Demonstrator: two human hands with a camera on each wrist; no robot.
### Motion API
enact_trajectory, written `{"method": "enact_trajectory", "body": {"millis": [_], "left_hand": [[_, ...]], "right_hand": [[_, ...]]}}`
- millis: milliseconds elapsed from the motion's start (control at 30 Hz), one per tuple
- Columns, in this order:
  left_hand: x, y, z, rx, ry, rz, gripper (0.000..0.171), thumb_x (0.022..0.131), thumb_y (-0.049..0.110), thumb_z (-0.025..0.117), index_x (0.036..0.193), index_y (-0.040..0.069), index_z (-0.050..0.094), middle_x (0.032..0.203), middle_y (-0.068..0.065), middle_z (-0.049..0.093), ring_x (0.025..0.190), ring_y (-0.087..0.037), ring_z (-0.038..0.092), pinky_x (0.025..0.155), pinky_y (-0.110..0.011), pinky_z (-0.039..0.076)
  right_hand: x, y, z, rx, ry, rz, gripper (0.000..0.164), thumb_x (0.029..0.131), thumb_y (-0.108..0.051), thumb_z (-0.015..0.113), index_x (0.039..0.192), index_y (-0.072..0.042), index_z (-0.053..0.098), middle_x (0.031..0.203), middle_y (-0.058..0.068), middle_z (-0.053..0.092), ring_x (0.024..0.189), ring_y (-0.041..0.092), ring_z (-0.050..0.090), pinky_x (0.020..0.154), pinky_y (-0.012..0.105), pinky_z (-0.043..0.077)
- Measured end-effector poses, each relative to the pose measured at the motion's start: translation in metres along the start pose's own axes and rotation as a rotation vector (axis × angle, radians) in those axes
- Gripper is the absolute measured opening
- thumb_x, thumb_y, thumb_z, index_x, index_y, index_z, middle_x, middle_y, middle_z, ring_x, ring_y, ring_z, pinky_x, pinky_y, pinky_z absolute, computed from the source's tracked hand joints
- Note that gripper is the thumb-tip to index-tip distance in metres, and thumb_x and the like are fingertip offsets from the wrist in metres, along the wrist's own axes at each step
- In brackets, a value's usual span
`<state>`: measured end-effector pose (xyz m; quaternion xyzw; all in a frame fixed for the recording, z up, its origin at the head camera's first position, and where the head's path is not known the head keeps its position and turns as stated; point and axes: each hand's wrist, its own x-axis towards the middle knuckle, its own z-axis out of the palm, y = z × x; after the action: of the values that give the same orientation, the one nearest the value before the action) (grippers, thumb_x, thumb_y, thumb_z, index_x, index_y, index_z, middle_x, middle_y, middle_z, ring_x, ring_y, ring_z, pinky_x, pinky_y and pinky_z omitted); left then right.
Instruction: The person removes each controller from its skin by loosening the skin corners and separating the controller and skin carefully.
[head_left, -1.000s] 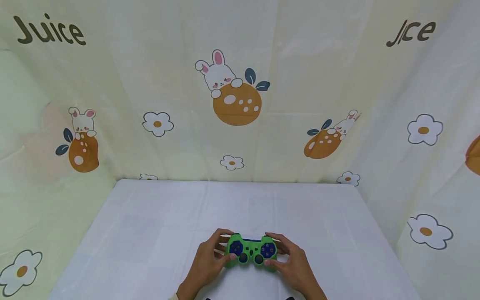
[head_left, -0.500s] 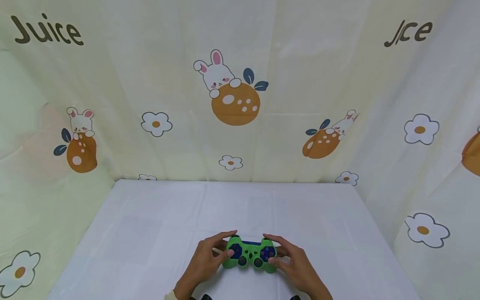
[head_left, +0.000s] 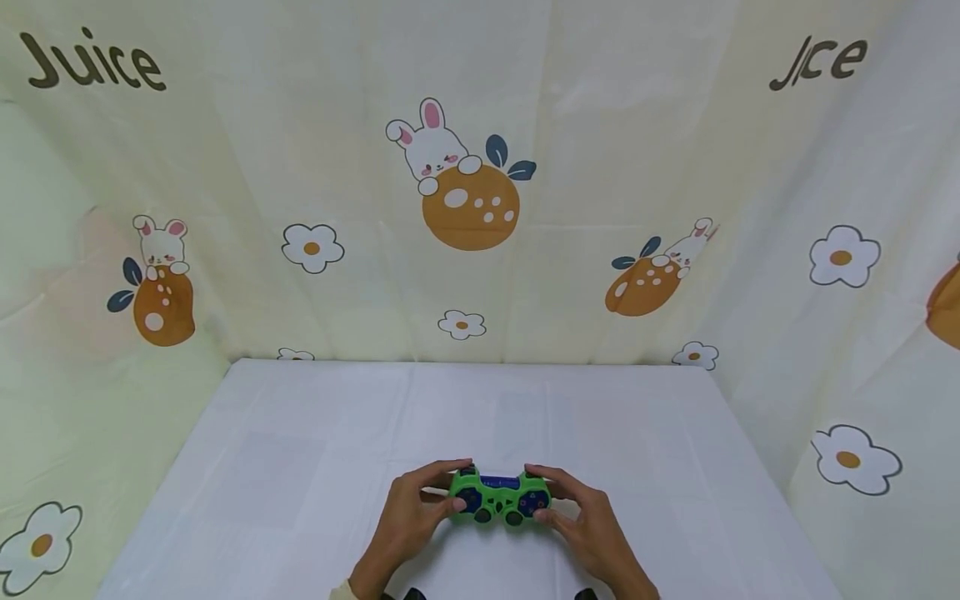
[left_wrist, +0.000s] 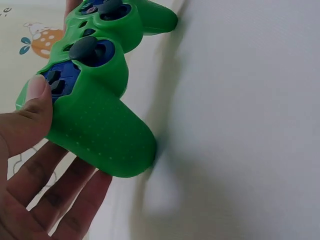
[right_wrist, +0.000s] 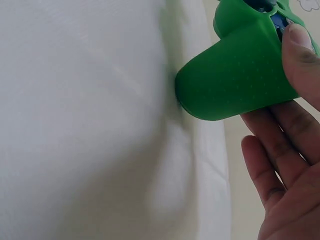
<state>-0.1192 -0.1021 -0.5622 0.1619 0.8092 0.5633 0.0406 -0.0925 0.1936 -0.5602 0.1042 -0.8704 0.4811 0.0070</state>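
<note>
Green rubbery-looking two-handled game controller (head_left: 501, 493), near side of the white cloth-covered counter (head_left: 337, 425), now tips differently: blue far edge (head_left: 499, 482) shows wider than 0.5 s ago. Left hand (head_left: 407, 515) and right hand (head_left: 589, 525), part-closed, pinch its ends. Handle contact with counter unclear; right wrist view crops controller.

A faintly creased white cloth-covered table (head_left: 337, 433)

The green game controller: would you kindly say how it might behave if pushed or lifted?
The green game controller likely stays stiff, showing no bend where held. Its dotted handles suggest decent grip and, protruding, would probably prevent rolling.
</note>
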Motion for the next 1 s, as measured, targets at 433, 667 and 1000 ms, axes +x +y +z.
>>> {"method": "enact_trajectory", "body": {"millis": [433, 667, 1000], "left_hand": [[0.005, 0.004, -0.002, 0.078, -0.009, 0.016, 0.037, 0.109, 0.038, 0.059, 0.141, 0.022, 0.070, 0.123, 0.001, 0.079, 0.105, -0.014, 0.077, 0.082, -0.027, 0.061], [0.008, 0.009, -0.007, 0.125, -0.077, -0.004, 0.036, 0.110, 0.039, 0.058, 0.135, 0.019, 0.074, 0.120, -0.002, 0.080, 0.109, -0.020, 0.076, 0.083, -0.029, 0.061], [0.005, 0.009, -0.006, 0.076, -0.153, -0.044, 0.040, 0.109, 0.042, 0.058, 0.133, 0.014, 0.074, 0.126, -0.005, 0.078, 0.112, -0.017, 0.074, 0.089, -0.031, 0.062]], "right_hand": [[0.005, -0.002, -0.004, 0.046, -0.052, 0.060, 0.036, 0.112, -0.031, 0.054, 0.146, -0.037, 0.063, 0.148, -0.013, 0.065, 0.123, 0.011, 0.068, 0.100, 0.033, 0.055], [0.007, -0.005, -0.007, 0.061, -0.112, 0.094, 0.040, 0.112, -0.037, 0.051, 0.147, -0.023, 0.065, 0.148, -0.004, 0.066, 0.136, 0.025, 0.062, 0.106, 0.038, 0.054], [0.005, -0.010, -0.006, 0.069, -0.143, 0.170, 0.043, 0.111, -0.048, 0.050, 0.145, -0.027, 0.066, 0.149, -0.002, 0.066, 0.140, 0.029, 0.060, 0.107, 0.037, 0.053]]}}
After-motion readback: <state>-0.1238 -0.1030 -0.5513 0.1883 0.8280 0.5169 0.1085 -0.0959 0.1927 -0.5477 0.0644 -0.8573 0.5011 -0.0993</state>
